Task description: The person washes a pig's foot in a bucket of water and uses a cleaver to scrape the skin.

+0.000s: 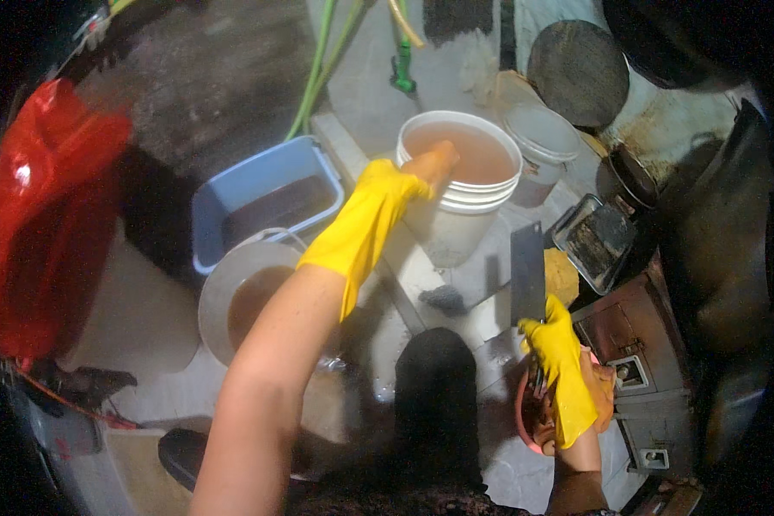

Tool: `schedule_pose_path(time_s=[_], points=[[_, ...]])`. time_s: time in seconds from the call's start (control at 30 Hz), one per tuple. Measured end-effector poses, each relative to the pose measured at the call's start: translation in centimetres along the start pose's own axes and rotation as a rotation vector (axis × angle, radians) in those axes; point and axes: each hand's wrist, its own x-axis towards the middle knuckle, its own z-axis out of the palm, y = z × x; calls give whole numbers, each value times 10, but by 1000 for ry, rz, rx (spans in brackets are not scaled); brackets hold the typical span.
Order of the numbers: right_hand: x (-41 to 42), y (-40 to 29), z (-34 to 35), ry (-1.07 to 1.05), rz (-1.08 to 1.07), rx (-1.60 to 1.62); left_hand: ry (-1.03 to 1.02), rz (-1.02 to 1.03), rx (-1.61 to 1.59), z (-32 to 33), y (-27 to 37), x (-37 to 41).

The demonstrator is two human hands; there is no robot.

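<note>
My left hand [390,187], in a yellow rubber glove, reaches to the near rim of a white plastic bucket [461,226] of cloudy reddish-brown water [484,151]. It grips a blurred orange-brown piece [433,166], probably food, over the rim. My right hand [564,367], also gloved in yellow, holds a cleaver by its handle. The cleaver's broad dark blade [527,274] points away from me. Beneath this hand sits a pink basin [522,413] with brownish pieces [600,387], partly hidden by the glove.
At left are a blue tub [264,174] of dark liquid and a pale bucket [214,316] of brownish water behind my forearm. A red plastic bag [45,226] covers a bin. Right stand a lidded bucket [542,142], a metal tray [593,238] and a brown cabinet [619,316]. Green hoses [322,71] hang behind.
</note>
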Motion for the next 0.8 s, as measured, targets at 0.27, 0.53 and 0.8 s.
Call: schedule_pose_path(time_s=[0.27, 0.53, 0.8], points=[[22, 111, -6, 185, -204, -530, 170, 161, -714, 42, 2, 58], [84, 176, 19, 288, -290, -1446, 239, 123, -901, -73, -107, 5], [102, 191, 60, 330, -212, -1624, 541, -45, -787, -187, -285, -82]])
